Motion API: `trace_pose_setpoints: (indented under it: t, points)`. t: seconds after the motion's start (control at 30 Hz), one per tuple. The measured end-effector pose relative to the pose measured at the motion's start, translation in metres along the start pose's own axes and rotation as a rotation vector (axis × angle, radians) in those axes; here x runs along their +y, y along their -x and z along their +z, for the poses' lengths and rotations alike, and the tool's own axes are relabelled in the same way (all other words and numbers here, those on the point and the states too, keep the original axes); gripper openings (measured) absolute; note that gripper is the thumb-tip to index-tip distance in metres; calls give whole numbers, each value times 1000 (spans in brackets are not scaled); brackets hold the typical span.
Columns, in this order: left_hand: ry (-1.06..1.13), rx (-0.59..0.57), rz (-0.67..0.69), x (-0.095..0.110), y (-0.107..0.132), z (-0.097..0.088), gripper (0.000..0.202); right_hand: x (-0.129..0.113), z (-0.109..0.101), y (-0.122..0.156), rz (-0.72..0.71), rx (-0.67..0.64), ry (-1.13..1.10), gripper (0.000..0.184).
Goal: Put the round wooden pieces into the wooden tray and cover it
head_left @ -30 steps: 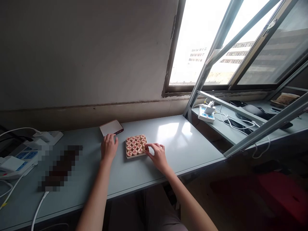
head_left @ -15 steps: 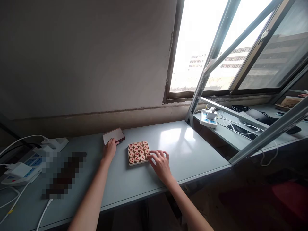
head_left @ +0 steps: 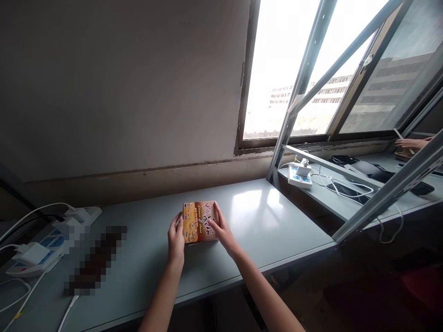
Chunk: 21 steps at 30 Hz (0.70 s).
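Note:
A Chinese chess box lid [head_left: 198, 223], brown and yellow with printed lettering, sits over the box of chess pieces on the grey-blue desk [head_left: 277, 240]. Its printed face is up, and the round wooden pieces are hidden beneath it. My left hand [head_left: 176, 237] grips the lid's left side. On the right side, my right hand [head_left: 221, 230] holds the lid too, thumb lying on top and fingers along the edge. A thin pale strip of the box tray shows below the lid's near edge.
At the left, power strips [head_left: 51, 237] with plugs and white cables lie near a blurred dark object [head_left: 95, 260]. A metal frame [head_left: 294, 103] rises by the window. Beyond it, another desk bears a white power strip [head_left: 299, 177], cables and another person's hand [head_left: 413, 143].
The lid has moved from behind and left of the box onto it, covering the pieces. Both my hands now hold it. Another person's hand shows more at far right.

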<state>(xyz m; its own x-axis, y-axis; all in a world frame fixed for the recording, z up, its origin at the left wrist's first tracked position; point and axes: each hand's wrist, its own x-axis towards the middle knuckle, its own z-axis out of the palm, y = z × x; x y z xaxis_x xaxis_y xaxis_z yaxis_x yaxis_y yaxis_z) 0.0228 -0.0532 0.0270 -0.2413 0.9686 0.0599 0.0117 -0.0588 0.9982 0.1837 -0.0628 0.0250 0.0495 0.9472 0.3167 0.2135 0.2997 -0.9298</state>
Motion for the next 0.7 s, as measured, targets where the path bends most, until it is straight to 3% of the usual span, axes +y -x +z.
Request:
trace_pose_setpoints:
  t: [0.13, 0.33, 0.5, 0.63, 0.7]
  points:
    - [-274, 32, 130, -28, -14, 18, 44, 30, 10, -4, 68, 47, 104, 58]
    - [-588, -8, 147, -52, -30, 22, 48, 51, 18, -18, 68, -49, 368, 48]
    - [-771, -84, 170, -56, -26, 15, 50, 45, 21, -14, -10, -148, 516, 47]
    - [-838, -48, 181, -52, -23, 16, 49, 41, 21, -15, -25, -212, 567, 48]
    - [-825, 29, 203, -42, -16, 17, 48, 33, 14, -10, -7, -218, 550, 48]
